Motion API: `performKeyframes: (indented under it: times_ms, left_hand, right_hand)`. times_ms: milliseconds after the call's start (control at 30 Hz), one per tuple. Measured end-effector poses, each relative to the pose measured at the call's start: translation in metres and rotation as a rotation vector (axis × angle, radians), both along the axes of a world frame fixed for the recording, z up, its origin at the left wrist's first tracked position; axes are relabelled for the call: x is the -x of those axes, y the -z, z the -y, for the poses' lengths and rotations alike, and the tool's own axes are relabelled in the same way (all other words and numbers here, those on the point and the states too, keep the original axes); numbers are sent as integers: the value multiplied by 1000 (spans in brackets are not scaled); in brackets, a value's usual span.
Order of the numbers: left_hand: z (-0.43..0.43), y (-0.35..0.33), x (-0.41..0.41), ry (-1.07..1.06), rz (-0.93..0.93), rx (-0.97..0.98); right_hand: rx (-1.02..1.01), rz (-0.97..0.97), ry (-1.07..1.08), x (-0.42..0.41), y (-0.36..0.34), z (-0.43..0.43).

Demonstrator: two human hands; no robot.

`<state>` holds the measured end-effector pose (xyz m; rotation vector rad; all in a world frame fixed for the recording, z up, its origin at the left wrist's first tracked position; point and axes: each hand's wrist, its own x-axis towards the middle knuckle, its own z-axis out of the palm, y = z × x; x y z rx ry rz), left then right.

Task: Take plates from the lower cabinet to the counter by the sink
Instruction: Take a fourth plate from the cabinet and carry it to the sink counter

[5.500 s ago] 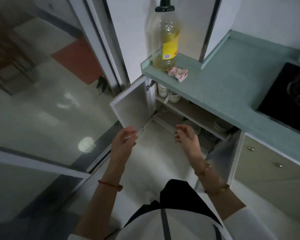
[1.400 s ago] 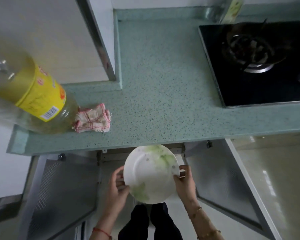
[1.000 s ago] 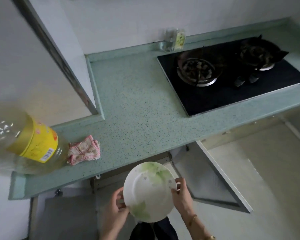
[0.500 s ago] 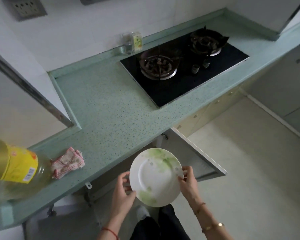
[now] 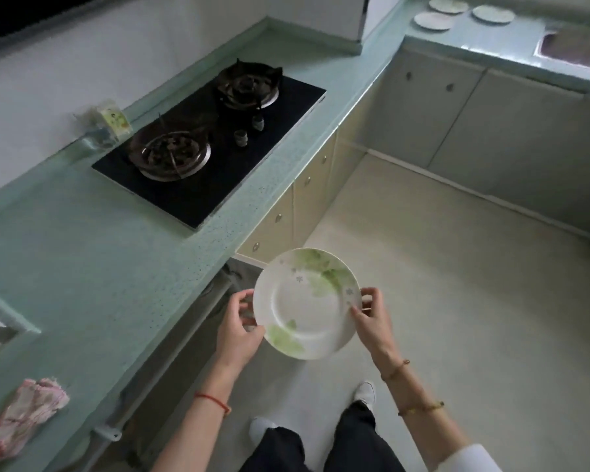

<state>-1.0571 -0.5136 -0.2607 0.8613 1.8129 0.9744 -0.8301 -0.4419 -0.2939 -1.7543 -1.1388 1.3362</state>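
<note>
You carry the plate (image 5: 305, 308), left hand (image 5: 239, 330) and right hand (image 5: 372, 321) clamped on its rim; next, the 1 o'clock counter (image 5: 498, 37).

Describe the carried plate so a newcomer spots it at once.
Find the green speckled counter with the black gas hob. Off its front edge, over the pale floor, is a round white plate with green leaf print. Unlike the three pale plates lying beside the metal sink, it is gripped at the rim by left hand and right hand.
</note>
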Motion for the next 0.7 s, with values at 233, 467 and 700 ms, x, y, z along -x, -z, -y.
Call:
performKeyframes:
  times_ms: [233,467,700]
  left_hand:
    - [-60,-26,-99,98,126,-42]
    - [-127,-41,-205,167,147,-72]
    - [-200,-45,-268,257,172,-87]
  right_hand:
    - [-70,-37,138,-108,-30,-30]
    - [-119,-69,205,-219,-53,-72]
    - [-150,-97,312,-284,-62,-125]
